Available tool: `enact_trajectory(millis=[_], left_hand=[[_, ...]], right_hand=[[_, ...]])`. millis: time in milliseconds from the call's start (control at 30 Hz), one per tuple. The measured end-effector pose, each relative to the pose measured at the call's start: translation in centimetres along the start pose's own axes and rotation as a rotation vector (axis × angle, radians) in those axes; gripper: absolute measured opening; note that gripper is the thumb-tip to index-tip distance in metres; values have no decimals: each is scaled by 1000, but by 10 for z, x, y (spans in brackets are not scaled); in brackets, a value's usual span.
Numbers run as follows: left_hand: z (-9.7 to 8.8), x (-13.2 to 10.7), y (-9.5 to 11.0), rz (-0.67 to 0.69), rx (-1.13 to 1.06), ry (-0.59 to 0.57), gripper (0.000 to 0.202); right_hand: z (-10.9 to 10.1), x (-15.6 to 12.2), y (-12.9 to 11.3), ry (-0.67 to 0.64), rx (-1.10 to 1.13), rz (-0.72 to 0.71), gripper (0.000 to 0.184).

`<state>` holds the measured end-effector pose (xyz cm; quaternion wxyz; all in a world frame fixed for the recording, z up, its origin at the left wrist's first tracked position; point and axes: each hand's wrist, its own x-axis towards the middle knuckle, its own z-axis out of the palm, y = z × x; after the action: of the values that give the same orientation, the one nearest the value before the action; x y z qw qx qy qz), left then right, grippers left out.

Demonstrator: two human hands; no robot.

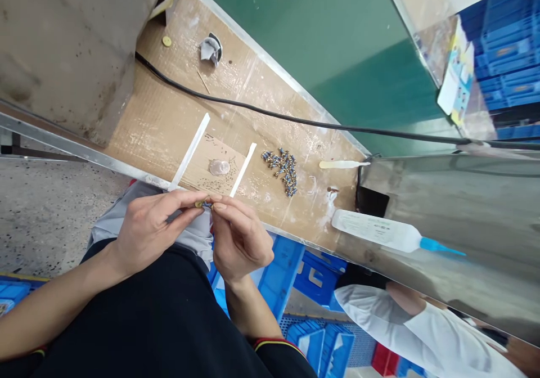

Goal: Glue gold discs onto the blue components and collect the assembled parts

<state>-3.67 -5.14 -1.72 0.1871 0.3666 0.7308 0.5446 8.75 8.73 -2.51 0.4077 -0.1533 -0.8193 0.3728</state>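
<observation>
At the near edge of the bench, my left hand (154, 226) and my right hand (240, 234) meet fingertip to fingertip, both closed in a pinch. Between them is a small brass-and-blue part (203, 203), mostly covered by the fingers. Just beyond lies a cardboard patch (198, 167) between two white tape strips (192, 148), with many tiny dark bits scattered on it. A clear, shiny blob (220, 167) sits on that patch. To its right is a loose heap of small blue-and-brass parts (284, 171).
A black cable (253, 107) crosses the cardboard-covered bench (169, 113). On the right lie a white bottle with a blue nozzle (375, 230) and a pale slim tool (342, 165). Crumpled grey material (210, 49) lies at the back. Blue crates (280, 277) and a white-clothed person (413, 327) are below right.
</observation>
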Motion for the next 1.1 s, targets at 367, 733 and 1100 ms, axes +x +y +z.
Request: enact_trajectory(millis=[367, 733, 1100], left_hand=[[1, -2, -1, 13, -16, 1, 30], [-2, -1, 4, 144, 96, 10, 34], [-6, -3, 13, 292, 283, 22, 35]], right_hand=[[-2, 1, -1, -21, -23, -21, 51], [-4, 1, 1, -29, -81, -120, 55], [-6, -1, 7, -33, -143, -241, 59]])
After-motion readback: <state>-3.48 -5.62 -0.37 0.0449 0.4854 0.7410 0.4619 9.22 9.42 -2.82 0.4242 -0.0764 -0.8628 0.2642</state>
